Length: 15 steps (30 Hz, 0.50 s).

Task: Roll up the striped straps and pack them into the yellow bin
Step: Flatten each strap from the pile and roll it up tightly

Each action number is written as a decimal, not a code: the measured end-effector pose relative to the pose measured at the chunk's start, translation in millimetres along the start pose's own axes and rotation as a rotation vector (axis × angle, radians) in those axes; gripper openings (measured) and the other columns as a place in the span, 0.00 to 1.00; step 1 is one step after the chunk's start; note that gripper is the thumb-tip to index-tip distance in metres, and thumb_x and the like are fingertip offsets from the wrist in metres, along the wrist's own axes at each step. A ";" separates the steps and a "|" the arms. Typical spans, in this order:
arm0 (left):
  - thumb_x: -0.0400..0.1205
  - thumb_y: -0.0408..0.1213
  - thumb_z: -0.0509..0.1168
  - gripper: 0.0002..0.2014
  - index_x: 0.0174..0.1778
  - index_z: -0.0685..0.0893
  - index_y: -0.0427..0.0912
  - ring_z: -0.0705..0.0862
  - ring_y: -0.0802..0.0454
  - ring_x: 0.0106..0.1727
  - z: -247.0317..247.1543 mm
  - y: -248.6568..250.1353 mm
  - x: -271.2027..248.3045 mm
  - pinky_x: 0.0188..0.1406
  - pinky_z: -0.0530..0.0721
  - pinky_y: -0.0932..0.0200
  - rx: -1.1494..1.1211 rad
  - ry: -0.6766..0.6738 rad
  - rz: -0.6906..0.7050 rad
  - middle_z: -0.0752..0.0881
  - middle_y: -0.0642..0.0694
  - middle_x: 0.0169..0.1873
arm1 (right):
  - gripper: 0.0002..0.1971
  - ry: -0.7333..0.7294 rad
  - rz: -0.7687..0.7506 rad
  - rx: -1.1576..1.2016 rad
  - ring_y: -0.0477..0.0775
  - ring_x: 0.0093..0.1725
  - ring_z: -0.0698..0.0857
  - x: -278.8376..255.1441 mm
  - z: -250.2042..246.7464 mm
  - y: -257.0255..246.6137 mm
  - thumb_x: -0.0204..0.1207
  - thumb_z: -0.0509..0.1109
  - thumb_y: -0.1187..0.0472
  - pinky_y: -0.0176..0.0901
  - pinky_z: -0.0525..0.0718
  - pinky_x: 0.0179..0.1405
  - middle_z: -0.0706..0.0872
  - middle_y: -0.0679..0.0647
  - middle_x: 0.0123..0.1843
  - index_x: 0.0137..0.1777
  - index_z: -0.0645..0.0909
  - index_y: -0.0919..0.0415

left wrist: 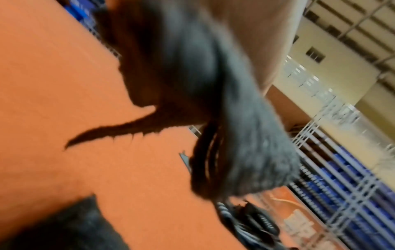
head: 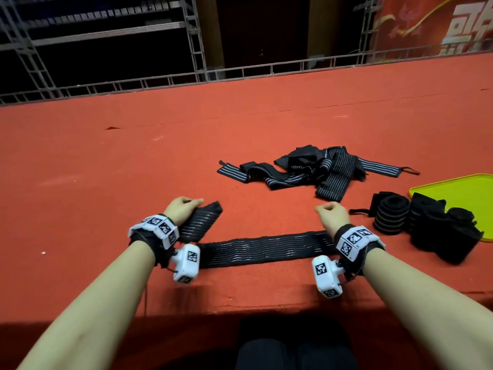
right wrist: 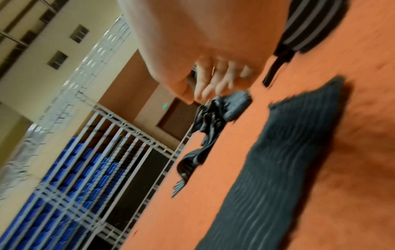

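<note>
A black strap with thin grey stripes [head: 266,248] lies flat across the red table near its front edge. My left hand [head: 184,206] grips the strap's left end, which is folded up and back; in the left wrist view that end [left wrist: 245,152] hangs blurred under the palm. My right hand [head: 330,212] hovers just past the strap's right end with its fingers [right wrist: 213,81] curled, holding nothing; the flat strap [right wrist: 278,169] lies beneath it. The yellow bin [head: 453,190] sits at the right edge. Rolled straps [head: 392,214] stand in front of it and on its near side.
A loose pile of unrolled striped straps [head: 320,169] lies mid-table beyond my right hand, also seen as the pile [right wrist: 213,115] in the right wrist view. The table's front edge [head: 240,303] runs close to my wrists. A metal railing [head: 240,73] borders the far side.
</note>
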<state>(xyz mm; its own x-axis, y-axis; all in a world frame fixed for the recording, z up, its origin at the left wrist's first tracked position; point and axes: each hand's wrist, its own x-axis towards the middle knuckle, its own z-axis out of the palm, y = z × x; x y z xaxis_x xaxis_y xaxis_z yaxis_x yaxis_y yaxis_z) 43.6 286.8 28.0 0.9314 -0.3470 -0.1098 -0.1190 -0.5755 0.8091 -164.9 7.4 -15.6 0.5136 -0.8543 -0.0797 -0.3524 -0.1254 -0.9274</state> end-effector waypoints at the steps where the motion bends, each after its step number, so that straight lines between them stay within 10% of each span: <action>1: 0.80 0.45 0.68 0.12 0.40 0.83 0.38 0.81 0.46 0.39 10.7 9.8 -5.2 0.45 0.76 0.55 -0.103 -0.046 -0.011 0.83 0.39 0.37 | 0.06 -0.147 -0.003 0.070 0.53 0.38 0.81 -6.9 10.9 -5.8 0.77 0.71 0.59 0.42 0.76 0.37 0.84 0.57 0.43 0.41 0.77 0.57; 7: 0.81 0.43 0.66 0.13 0.38 0.83 0.35 0.82 0.45 0.36 87.8 40.7 -37.3 0.47 0.79 0.51 -0.377 -0.272 -0.021 0.85 0.37 0.36 | 0.15 -0.892 0.242 0.448 0.56 0.52 0.86 -61.5 54.0 -31.4 0.79 0.65 0.45 0.51 0.86 0.48 0.88 0.56 0.52 0.57 0.81 0.55; 10: 0.77 0.56 0.67 0.25 0.52 0.78 0.33 0.82 0.46 0.43 115.5 40.6 -43.5 0.54 0.81 0.48 -0.285 -0.235 0.060 0.84 0.35 0.45 | 0.11 -0.801 0.247 0.551 0.57 0.45 0.88 -64.0 55.8 -28.1 0.83 0.64 0.58 0.51 0.89 0.44 0.88 0.60 0.49 0.58 0.80 0.65; 15: 0.79 0.44 0.69 0.16 0.53 0.71 0.41 0.79 0.53 0.45 125.6 34.9 -55.2 0.42 0.78 0.64 -0.118 -0.174 0.256 0.79 0.44 0.49 | 0.17 -0.497 0.191 0.645 0.63 0.50 0.86 -45.4 48.5 -13.9 0.82 0.64 0.65 0.56 0.86 0.51 0.85 0.70 0.58 0.67 0.75 0.76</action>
<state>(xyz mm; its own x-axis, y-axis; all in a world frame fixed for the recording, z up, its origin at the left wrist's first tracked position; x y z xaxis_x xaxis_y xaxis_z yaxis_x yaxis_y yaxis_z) -55.1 192.9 -10.3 0.8025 -0.5963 0.0172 -0.2916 -0.3669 0.8834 -145.3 72.4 -16.9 0.8290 -0.4908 -0.2681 -0.0288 0.4413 -0.8969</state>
